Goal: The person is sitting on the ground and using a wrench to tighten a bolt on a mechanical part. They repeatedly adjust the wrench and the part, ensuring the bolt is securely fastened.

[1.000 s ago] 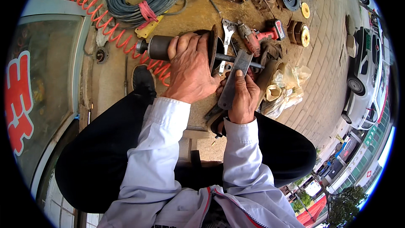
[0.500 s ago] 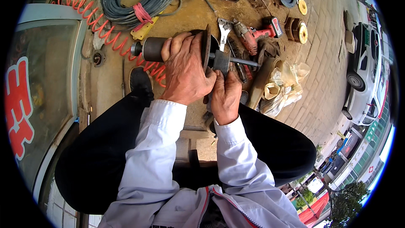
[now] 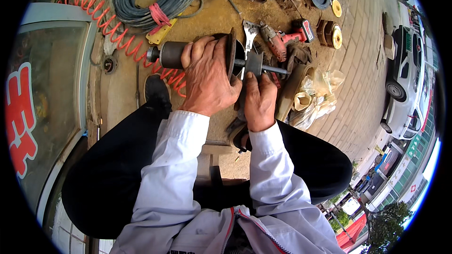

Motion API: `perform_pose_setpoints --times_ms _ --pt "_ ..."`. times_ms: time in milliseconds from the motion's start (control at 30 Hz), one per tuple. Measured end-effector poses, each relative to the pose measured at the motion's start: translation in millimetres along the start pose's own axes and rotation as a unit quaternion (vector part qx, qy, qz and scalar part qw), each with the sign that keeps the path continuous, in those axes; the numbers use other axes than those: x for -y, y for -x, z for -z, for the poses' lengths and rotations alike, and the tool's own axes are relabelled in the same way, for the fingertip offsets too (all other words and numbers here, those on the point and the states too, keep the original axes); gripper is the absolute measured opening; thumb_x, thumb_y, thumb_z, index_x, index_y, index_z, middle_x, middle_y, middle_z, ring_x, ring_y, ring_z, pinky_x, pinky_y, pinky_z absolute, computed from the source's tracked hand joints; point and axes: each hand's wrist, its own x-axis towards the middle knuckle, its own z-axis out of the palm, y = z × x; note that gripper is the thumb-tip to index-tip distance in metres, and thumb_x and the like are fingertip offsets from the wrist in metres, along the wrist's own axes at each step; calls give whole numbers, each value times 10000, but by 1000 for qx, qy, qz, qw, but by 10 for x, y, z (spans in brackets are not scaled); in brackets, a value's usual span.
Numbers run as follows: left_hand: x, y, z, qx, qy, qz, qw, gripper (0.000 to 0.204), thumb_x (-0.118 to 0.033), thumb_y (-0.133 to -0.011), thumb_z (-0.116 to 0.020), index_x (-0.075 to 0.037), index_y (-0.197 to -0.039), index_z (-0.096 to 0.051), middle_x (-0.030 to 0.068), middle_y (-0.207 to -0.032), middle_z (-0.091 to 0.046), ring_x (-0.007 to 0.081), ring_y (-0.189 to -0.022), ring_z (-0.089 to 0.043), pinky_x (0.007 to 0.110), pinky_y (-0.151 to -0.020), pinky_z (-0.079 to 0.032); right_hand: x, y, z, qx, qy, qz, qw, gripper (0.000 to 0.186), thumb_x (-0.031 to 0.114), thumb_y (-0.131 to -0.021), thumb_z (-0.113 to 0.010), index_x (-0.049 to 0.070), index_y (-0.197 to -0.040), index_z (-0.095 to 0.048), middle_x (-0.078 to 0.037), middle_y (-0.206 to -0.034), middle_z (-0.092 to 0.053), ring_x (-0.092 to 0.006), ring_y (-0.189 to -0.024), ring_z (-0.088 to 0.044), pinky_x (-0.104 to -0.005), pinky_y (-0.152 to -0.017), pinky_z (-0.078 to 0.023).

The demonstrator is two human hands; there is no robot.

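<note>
My left hand (image 3: 207, 80) is wrapped round a dark metal cylinder (image 3: 171, 55) that lies sideways, its flange (image 3: 231, 49) facing right. Out of the flanged end runs a thin steel shaft (image 3: 278, 69). My right hand (image 3: 260, 106) grips a short dark grey collar (image 3: 254, 62) on that shaft, fingertips pressed to its lower side. A gap with bare shaft shows between flange and collar. Just behind lie a silver adjustable wrench (image 3: 250, 33) and a red cordless power tool (image 3: 282, 40). My fingers hide part of the cylinder.
A coil of dark hose (image 3: 127, 0) and a red spiral air hose (image 3: 127, 42) lie at the far left. Right of my hands is a crumpled plastic bag (image 3: 318, 96). A glass-paned door (image 3: 52, 89) stands at left; a parked white car (image 3: 407, 80) is far right.
My right hand has moved right along the shaft with the collar, widening the gap to the flange. My left hand and the cylinder have hardly moved.
</note>
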Motion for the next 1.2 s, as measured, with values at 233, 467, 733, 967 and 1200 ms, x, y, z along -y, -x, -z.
perform_pose_setpoints --times_ms 233,467,733,967,1200 --pt "-3 41 7 3 -5 6 1000 787 -233 -654 -769 46 -1348 -525 191 -1271 -600 349 -1322 -461 520 -1164 -232 95 -83 -16 39 86 -75 993 197 93 -1051 -559 -74 -1063 -663 -83 -911 -699 -117 -831 -576 -308 -746 -507" --pt "-2 4 4 -1 -3 4 1000 802 -241 -652 -771 47 -1356 -517 196 -1282 -599 353 -1325 -461 522 -1164 -235 36 -89 -36 0 46 37 998 259 160 -1060 -557 -52 -925 -620 -121 -592 -619 -178 -477 -617 -363 -446 -466" --pt "-6 5 9 3 -4 7 1000 806 -230 -643 -760 47 -1361 -516 199 -1297 -596 357 -1326 -460 516 -1170 -232 -100 -159 -50 -13 63 49 997 273 169 -1032 -582 -73 -913 -624 -226 -673 -660 -331 -572 -661 -439 -555 -490" --pt "17 -6 11 -2 -3 3 1000 794 -232 -658 -770 48 -1360 -524 213 -1278 -608 355 -1316 -471 517 -1164 -241 49 5 -4 15 -17 -63 998 231 146 -1049 -584 -60 -959 -638 -66 -762 -661 -98 -700 -572 -309 -602 -465" --pt "-4 -80 114 74 3 19 997 886 -274 -638 -800 31 -1409 -486 207 -1299 -609 366 -1299 -489 499 -1155 -261 -114 96 6 3 -9 -44 999 248 175 -1044 -603 -46 -944 -651 -56 -789 -642 -90 -714 -522 -297 -618 -452"
